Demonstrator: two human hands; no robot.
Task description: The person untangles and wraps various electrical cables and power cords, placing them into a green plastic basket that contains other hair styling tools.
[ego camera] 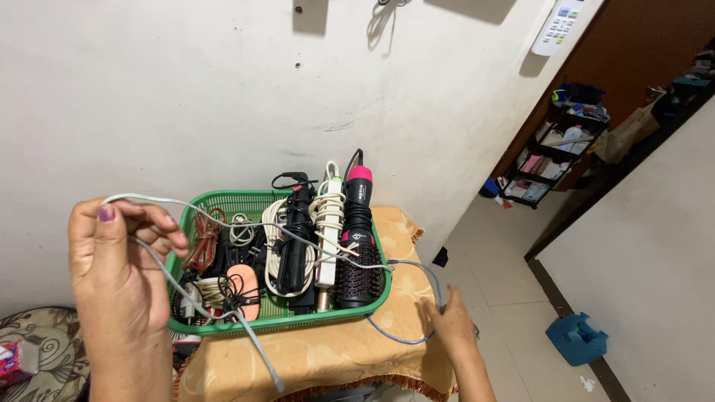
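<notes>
We've got our left hand [123,260] raised in front of the wall, fingers pinched shut on a thin grey cable [223,219] that loops over the fingertips. One strand drops down past the near edge of the green basket [216,326] and ends in a plug hanging off the front of the small table. The other strand runs across the top of the basket toward the right, where it turns bluish and curls in a loop over the table's right edge.

Our right hand [450,324] sits low at that right edge, fingers curled around the bluish loop — it looks like a light hold, though we can't tell how tight it really is.

The basket sits toward the back left of the table, on an orange-yellow cloth [335,357] with a fringe. Inside it's a mess: a black and pink hot-air brush [357,246] along the right side, a white power strip [328,238] wrapped in its own cord beside that, a black hair straightener [298,246] — then a tangle of orange and white cables on the left with a peach-coloured oval thing [242,286] near the front.
</notes>
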